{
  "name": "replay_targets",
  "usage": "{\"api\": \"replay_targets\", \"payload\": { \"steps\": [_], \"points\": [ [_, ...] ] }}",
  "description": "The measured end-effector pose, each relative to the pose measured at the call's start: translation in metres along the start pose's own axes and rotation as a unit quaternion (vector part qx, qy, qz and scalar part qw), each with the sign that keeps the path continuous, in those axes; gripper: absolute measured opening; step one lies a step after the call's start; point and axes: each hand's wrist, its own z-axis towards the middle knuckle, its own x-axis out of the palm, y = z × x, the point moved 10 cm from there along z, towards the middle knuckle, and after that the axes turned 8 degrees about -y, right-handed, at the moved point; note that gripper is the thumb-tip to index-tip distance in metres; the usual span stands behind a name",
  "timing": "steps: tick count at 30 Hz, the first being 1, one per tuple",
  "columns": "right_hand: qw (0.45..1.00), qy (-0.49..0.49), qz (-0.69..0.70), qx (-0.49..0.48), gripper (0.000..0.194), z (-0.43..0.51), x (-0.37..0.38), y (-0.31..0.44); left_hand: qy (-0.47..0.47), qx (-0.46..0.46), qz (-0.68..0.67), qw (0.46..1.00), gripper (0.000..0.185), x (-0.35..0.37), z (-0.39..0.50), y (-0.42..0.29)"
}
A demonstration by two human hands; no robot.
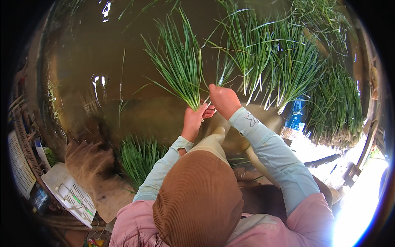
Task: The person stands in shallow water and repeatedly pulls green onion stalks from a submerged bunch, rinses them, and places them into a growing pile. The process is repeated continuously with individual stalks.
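My left hand (195, 119) grips a fanned bunch of long green leafy stalks (179, 61) by its pale base, over murky brown water. Close beside it, my right hand (224, 100) pinches a few thin stalks with white ends, its fingertips near the left thumb. Several similar bunches (262, 52) with white lower stems float to the right of my hands. Farther right lies a dense pile of green stalks (334, 108) with its root ends towards me. Another green bunch (140, 157) stands at the lower left, beside my left forearm.
Brown cloth or sacking (92, 176) drapes over the edge at the lower left, next to a white slotted plastic basket (72, 193). A blue plastic piece (296, 115) shows near the right pile. Loose leaves float at the upper right. A wooden rim (368, 136) curves along the right.
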Motion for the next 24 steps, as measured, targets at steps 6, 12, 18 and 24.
{"api": "replay_targets", "payload": {
  "steps": [6,12,18,24],
  "points": [
    [0.984,0.028,0.146,0.103,0.020,-0.020,0.003,0.006,0.010,0.029,-0.004,1.000,0.013,-0.005,0.007,0.006],
    [0.954,0.109,0.272,0.056,0.022,0.005,-0.029,0.021,0.024,0.023,-0.011,0.999,0.017,-0.012,0.008,0.009],
    [0.773,-0.143,0.617,0.039,0.024,0.109,-0.207,-0.063,0.047,-0.033,0.025,0.998,0.023,-0.012,-0.009,0.012],
    [0.826,-0.219,0.482,0.195,0.027,0.116,-0.169,-0.116,0.082,-0.054,-0.028,0.995,0.022,-0.006,-0.018,0.022]
  ]
}}
